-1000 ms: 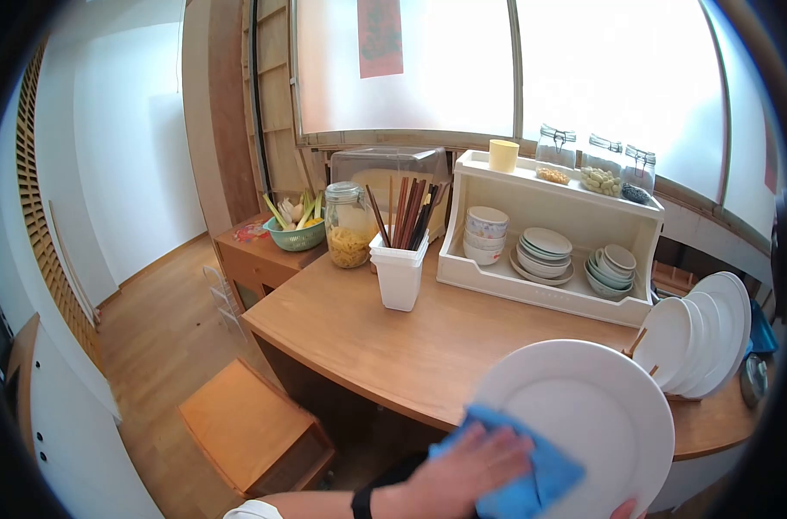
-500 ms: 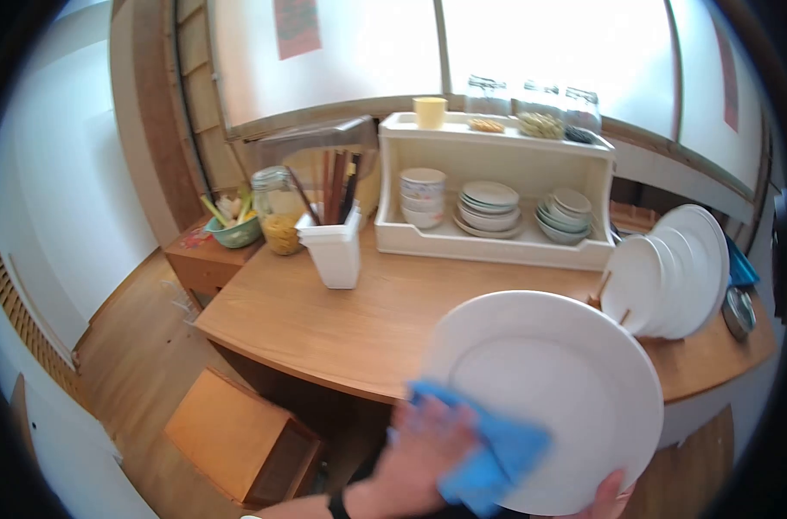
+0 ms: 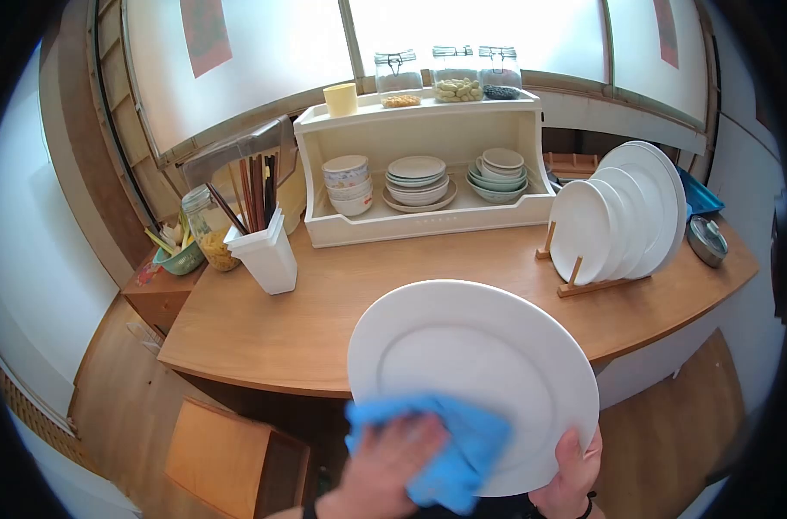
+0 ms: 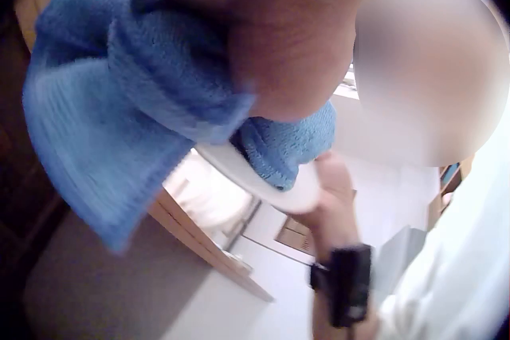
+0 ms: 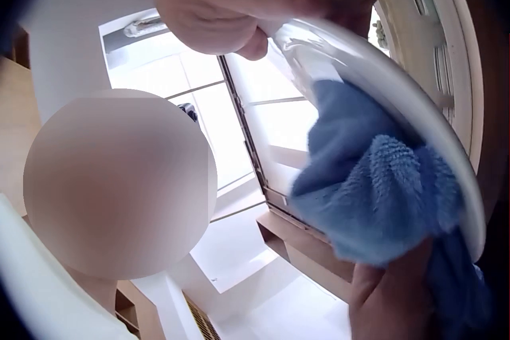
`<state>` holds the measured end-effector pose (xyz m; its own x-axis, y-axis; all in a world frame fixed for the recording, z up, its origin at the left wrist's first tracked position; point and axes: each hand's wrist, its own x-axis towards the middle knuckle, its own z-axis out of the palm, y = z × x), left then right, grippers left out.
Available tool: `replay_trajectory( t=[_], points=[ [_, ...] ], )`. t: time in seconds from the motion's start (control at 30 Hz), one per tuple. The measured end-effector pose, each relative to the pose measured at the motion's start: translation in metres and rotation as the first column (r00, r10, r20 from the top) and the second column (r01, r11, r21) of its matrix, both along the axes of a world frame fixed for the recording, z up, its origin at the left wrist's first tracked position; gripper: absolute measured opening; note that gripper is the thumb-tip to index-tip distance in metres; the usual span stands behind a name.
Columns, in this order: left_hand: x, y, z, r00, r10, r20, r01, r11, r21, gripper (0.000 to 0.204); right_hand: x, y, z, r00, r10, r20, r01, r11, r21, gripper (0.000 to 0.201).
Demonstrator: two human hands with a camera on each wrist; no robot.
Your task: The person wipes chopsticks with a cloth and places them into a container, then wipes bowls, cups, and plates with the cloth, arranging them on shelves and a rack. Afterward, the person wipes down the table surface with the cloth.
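A large white plate (image 3: 463, 320) is tilted up in front of the desk's near edge. My right hand (image 3: 571, 476) grips its lower right rim, thumb on the face and the other fingers behind it. My left hand (image 3: 385, 458) holds a blue cloth (image 3: 467, 445) against the lower left of the plate's face; motion blurs both. In the left wrist view, the cloth (image 4: 103, 117) bunches under the palm and a loose corner hangs down. The right wrist view shows the folded cloth (image 5: 374, 188) lying along the plate's inner face (image 5: 398, 77).
White plates (image 3: 584, 229) stand in a wooden rack (image 3: 601, 287) on the desk's right. A cream shelf (image 3: 428, 232) holds bowls and small dishes, with glass jars (image 3: 458, 78) on top. A white chopstick holder (image 3: 268, 259) stands left. A wooden stool (image 3: 216, 450) is below.
My head view has turned right, so the desk and shelf sit further left. The cloth has stayed on the lower left of the plate. My right hand shows more fully on the rim.
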<state>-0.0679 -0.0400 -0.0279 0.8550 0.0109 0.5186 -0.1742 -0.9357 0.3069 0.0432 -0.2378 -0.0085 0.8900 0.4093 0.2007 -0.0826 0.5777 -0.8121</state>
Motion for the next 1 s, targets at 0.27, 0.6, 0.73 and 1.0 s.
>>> replay_trajectory(
  t=[0.27,0.6,0.73,1.0],
  points=[
    [0.015,0.020,0.041,0.967,0.185,0.175,-0.197,0.979,0.052,0.065,-0.004,0.019,0.004,0.999,0.046,0.009,-0.047,0.998,0.030,0.052],
    [-0.065,0.034,-0.122,0.945,0.219,0.242,0.044,0.649,-0.760,0.044,0.010,0.009,-0.003,0.979,-0.080,-0.188,0.113,0.978,0.173,0.059],
    [-0.074,0.031,-0.104,0.949,0.257,0.182,0.059,0.422,-0.904,0.047,-0.004,0.014,-0.012,0.964,0.025,-0.265,0.025,0.983,0.184,0.059],
    [-0.038,0.033,-0.033,0.984,0.175,0.026,0.081,-0.311,-0.947,0.060,-0.020,0.004,-0.031,0.972,0.002,-0.233,0.024,0.994,0.107,0.056]
  ],
)
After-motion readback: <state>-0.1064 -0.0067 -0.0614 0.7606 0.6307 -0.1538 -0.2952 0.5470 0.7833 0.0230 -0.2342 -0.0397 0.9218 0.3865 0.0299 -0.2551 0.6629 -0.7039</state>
